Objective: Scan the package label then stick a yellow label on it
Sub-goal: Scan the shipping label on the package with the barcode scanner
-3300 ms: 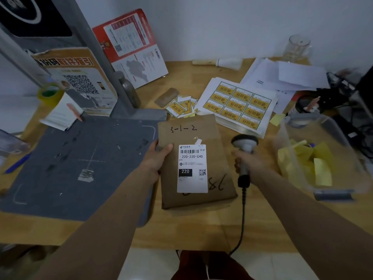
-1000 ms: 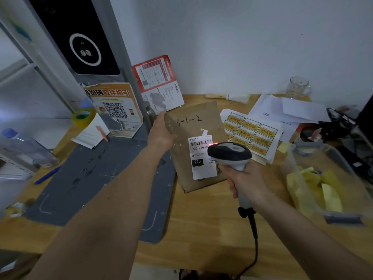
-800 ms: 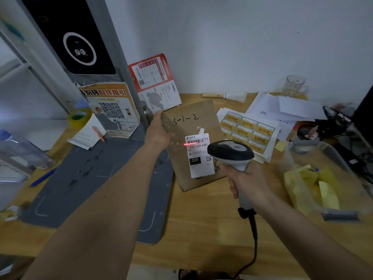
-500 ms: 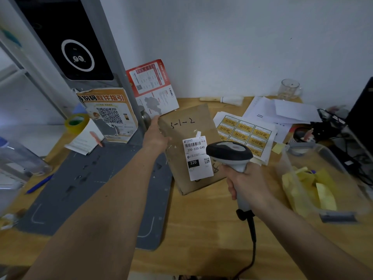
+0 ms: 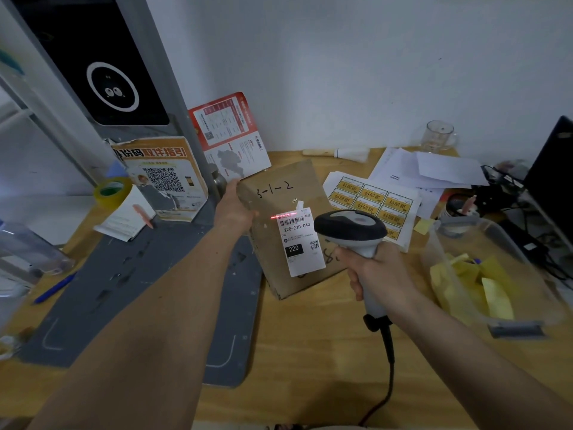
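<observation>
Head view: cluttered wooden desk (image 5: 310, 352) against a white wall. My left hand (image 5: 234, 209) grips the tilted package (image 5: 279, 193); my right hand (image 5: 379, 274) is closed round the scanner (image 5: 350, 228), its red line grazing the white label (image 5: 299, 240). Scanning step; next I must reach the yellow label sheet (image 5: 372, 201), partly hidden by the scanner.

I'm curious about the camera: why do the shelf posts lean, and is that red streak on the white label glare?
Head view: the wide-angle lens bends the grey metal shelf post; dim, bluish light. The red line sits across the white shipping label, beside the handheld barcode scanner, likely its beam. The clear plastic bin looks blurred.
</observation>
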Demonstrator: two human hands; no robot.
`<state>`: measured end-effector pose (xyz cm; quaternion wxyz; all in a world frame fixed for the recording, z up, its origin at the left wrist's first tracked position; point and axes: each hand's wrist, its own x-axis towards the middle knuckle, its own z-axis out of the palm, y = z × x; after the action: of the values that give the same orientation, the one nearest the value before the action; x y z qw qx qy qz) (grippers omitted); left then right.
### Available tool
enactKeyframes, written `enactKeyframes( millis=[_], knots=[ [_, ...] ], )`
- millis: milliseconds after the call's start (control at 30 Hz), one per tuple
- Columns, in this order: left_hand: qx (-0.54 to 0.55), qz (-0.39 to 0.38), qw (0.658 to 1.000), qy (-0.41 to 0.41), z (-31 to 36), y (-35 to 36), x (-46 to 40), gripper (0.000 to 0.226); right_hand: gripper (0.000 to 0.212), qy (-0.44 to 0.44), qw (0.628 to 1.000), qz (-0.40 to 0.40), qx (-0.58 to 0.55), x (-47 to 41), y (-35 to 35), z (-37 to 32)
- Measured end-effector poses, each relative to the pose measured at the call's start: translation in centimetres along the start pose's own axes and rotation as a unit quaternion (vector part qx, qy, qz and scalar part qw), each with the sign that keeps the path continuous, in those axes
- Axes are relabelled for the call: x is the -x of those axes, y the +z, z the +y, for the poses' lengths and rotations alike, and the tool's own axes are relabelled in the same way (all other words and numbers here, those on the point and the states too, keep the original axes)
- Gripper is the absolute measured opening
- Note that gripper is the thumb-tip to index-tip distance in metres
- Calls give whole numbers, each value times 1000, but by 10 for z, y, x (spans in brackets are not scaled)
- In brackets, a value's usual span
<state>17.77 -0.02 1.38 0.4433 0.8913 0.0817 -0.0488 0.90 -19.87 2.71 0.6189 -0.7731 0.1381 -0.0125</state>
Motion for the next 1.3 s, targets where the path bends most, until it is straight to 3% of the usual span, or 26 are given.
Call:
enactKeyframes(
  millis=[400, 567, 700, 867, 967, 1167, 1300],
  knots=[
    [0, 0, 1000, 8, -3, 0, 0, 73, 34, 14, 1000, -22, 3, 2, -5, 4],
    [14, -14, 1000, 16, -2, 1, 4, 78, 32, 11, 1000, 20, -18, -1, -7, 5],
    [50, -47, 997, 46, -4, 3, 8, 79, 18, 61, 994, 58, -69, -10, -11, 7],
    [161, -96, 982, -3, -13, 11, 24, 87, 37, 166, 977, 72, -113, -38, -17, 27],
    [174, -115, 977, -37, -18, 18, 32, 87, 44, 200, 968, 74, -136, -49, -20, 39],
    [111, -94, 988, -43, -30, 41, 36, 116, 23, 217, 967, 88, -97, -58, -32, 62],
    [43, -118, 990, -67, -34, 60, 41, 134, 23, 239, 967, 24, -84, -60, -44, 62]
  ],
)
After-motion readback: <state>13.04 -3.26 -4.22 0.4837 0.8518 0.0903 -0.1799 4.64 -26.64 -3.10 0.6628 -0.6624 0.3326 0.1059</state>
